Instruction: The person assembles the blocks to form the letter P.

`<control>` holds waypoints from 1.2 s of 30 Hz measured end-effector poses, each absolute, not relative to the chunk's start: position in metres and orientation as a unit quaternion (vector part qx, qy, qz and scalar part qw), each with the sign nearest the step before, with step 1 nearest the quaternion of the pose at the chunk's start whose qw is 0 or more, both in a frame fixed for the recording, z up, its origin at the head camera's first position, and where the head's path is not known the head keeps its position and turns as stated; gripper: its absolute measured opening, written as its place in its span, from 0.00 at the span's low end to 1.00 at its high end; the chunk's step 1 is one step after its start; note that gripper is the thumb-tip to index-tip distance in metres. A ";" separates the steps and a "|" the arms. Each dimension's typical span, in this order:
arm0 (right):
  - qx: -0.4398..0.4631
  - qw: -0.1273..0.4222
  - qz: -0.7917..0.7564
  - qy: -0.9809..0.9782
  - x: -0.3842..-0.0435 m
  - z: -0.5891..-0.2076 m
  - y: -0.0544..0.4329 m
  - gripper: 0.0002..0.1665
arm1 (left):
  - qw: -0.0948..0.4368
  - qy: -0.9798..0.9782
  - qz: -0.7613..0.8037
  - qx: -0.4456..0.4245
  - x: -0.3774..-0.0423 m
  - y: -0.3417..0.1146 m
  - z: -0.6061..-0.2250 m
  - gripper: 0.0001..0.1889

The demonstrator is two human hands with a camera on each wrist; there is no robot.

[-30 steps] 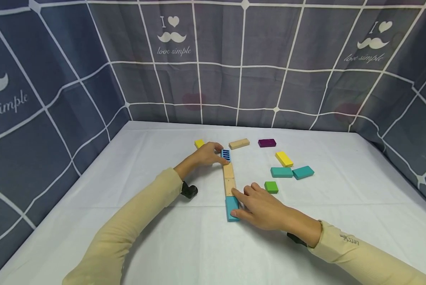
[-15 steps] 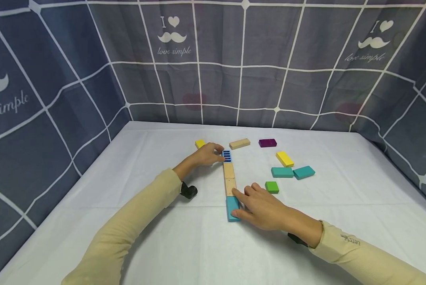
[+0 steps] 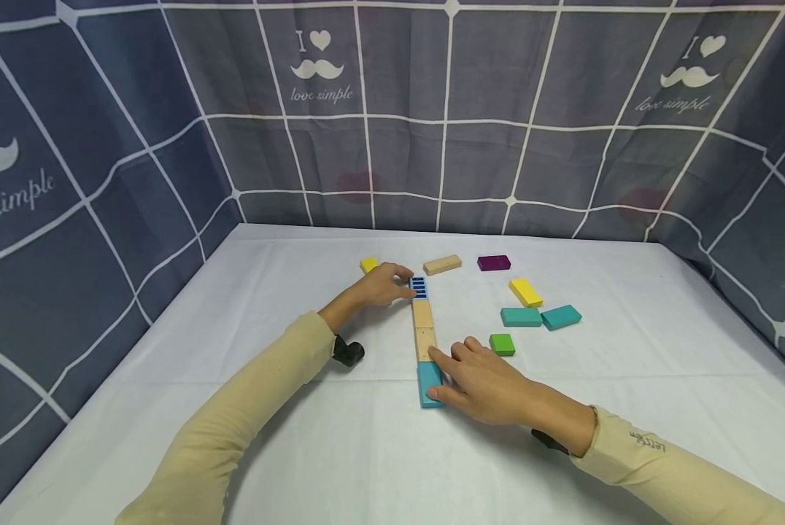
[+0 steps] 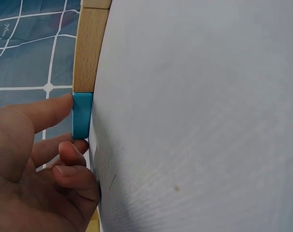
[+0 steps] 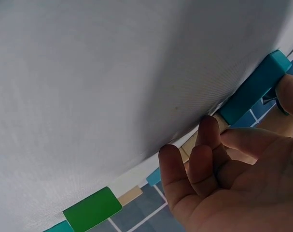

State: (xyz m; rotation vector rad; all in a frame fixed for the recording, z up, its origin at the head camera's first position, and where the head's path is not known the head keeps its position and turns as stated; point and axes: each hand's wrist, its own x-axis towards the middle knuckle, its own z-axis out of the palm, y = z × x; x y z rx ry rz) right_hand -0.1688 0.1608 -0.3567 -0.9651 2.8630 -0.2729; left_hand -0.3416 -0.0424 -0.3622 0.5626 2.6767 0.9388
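A straight row of flat blocks runs away from me in the head view. At its far end is a blue block [image 3: 419, 288] with dark markings on top. My left hand [image 3: 381, 284] pinches this block, thumb at its left edge and a finger by its far end. Two plain wooden blocks [image 3: 423, 329] continue the row. A teal block [image 3: 430, 385] forms the near end. My right hand [image 3: 484, 383] lies along the right side, index fingertip touching the nearer wooden block and thumb on the teal one. Its remaining fingers bend loosely beside the row.
To the right lie a green block [image 3: 502, 344], two teal blocks [image 3: 521, 317] and a yellow block [image 3: 526, 292]. Farther back are a purple block [image 3: 494, 262] and a loose wooden block [image 3: 442, 264]. Another yellow block [image 3: 368, 264] is partly hidden behind my left hand.
My left thumb has slid off the top of the blue block to its left edge, uncovering more of the markings. The right hand and the other blocks stay put.
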 end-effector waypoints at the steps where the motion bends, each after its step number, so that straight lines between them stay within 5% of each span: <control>1: -0.317 0.054 -0.090 0.942 -0.169 -0.357 0.161 0.40 | 0.125 0.918 0.322 0.194 -0.342 -0.042 -0.362 0.27; 28: -0.317 0.054 -0.091 0.942 -0.169 -0.357 0.165 0.40 | 0.094 0.921 0.262 0.271 -0.317 -0.049 -0.353 0.36; 36: -0.322 0.050 -0.093 0.941 -0.169 -0.359 0.164 0.40 | 0.000 0.944 0.283 0.171 -0.337 -0.078 -0.346 0.33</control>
